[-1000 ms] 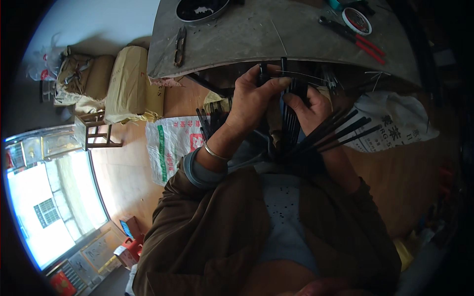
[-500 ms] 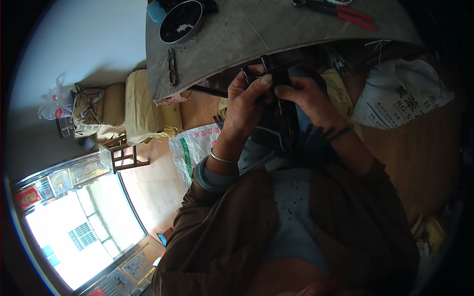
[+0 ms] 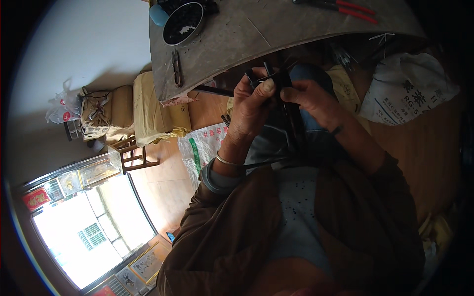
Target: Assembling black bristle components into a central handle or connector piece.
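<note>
Just below the table's near edge, my left hand (image 3: 251, 106) is closed, thumb and fingers pinching a slim black rod-like piece (image 3: 268, 68) with a dark part beside it. My right hand (image 3: 316, 101) is closed on a long black bundle of strips or rods (image 3: 292, 116), its thumb lying across the upper part. The bundle hangs down toward my lap, where its lower end fades into shadow. The two hands are close together, and the black pieces between them overlap. Their exact kind is too dark to make out.
The grey table (image 3: 222, 47) carries a bowl of small black pieces (image 3: 170, 41), snips (image 3: 177, 69), a thin rod (image 3: 257, 29) and red-handled pliers (image 3: 358, 11). A white sack (image 3: 407, 91) stands at right. Wrapped bundles (image 3: 150, 108) and a wooden stool (image 3: 131, 155) are at left.
The whole view has shifted slightly, so the surroundings sit further right. Both hands keep their grip; the right hand and the black bundle have turned a little.
</note>
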Available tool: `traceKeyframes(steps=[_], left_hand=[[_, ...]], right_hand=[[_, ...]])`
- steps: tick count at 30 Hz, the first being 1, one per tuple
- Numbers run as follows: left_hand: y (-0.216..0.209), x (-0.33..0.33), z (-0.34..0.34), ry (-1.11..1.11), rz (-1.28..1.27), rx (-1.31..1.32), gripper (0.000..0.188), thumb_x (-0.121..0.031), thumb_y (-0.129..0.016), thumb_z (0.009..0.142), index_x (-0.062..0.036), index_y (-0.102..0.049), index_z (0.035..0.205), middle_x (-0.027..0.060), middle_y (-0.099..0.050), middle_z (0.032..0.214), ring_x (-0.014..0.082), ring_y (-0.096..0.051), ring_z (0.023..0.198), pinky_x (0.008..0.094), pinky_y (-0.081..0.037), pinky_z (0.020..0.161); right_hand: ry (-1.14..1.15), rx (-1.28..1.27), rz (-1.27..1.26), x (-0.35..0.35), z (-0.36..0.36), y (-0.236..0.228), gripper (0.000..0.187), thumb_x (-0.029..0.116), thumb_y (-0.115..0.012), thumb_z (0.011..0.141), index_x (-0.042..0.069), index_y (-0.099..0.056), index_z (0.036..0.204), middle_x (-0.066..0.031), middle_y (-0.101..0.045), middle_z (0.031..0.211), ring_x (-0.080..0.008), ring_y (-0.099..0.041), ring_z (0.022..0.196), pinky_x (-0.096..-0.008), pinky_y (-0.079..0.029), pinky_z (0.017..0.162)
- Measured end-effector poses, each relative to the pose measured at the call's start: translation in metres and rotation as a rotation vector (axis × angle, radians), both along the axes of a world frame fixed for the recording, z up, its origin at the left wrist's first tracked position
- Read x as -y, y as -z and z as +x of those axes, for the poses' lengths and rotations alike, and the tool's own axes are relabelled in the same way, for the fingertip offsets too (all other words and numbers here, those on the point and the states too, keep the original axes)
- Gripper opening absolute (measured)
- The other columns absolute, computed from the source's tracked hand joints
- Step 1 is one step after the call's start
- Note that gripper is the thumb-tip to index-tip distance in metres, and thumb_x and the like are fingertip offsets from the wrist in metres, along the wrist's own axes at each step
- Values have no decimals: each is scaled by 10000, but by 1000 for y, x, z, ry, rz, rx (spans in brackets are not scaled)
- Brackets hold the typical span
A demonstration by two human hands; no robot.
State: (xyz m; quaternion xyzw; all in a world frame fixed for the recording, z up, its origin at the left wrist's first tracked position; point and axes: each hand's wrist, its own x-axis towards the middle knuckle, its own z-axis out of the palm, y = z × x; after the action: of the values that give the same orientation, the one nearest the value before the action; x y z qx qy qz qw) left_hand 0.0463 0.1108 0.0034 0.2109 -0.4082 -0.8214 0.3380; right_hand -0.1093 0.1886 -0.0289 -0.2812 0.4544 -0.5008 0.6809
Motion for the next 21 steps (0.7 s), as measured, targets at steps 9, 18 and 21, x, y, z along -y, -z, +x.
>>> traceKeyframes(steps=[9, 18, 21], left_hand=[[-16, -6, 1, -148, -120, 231, 153, -134, -679, 902, -37, -654, 1018, 5, -639, 787, 65, -586, 692, 212, -476, 616], [-22, 23, 9, -340, -278, 402, 522, -447, -449, 1017, 41, -605, 1116, -11, -497, 671, 81, -456, 616, 228, -380, 584], [-38, 56, 0, -255, 76, 49, 554, -478, -394, 1025, 28, -552, 1188, 35, -553, 795, 108, -504, 685, 246, -441, 655]], right_hand=[[229, -106, -317, 2, 16, -27, 304, 128, -689, 892, -11, -562, 1130, -64, -643, 918, -124, -625, 851, -287, -530, 783], [270, -73, -277, 8, 35, -41, 358, 113, -674, 898, -2, -512, 1196, -74, -615, 876, -151, -621, 677, -287, -535, 604], [286, -84, -255, 7, 41, -48, 398, 139, -670, 903, 5, -496, 1235, -57, -594, 817, -141, -602, 659, -289, -519, 586]])
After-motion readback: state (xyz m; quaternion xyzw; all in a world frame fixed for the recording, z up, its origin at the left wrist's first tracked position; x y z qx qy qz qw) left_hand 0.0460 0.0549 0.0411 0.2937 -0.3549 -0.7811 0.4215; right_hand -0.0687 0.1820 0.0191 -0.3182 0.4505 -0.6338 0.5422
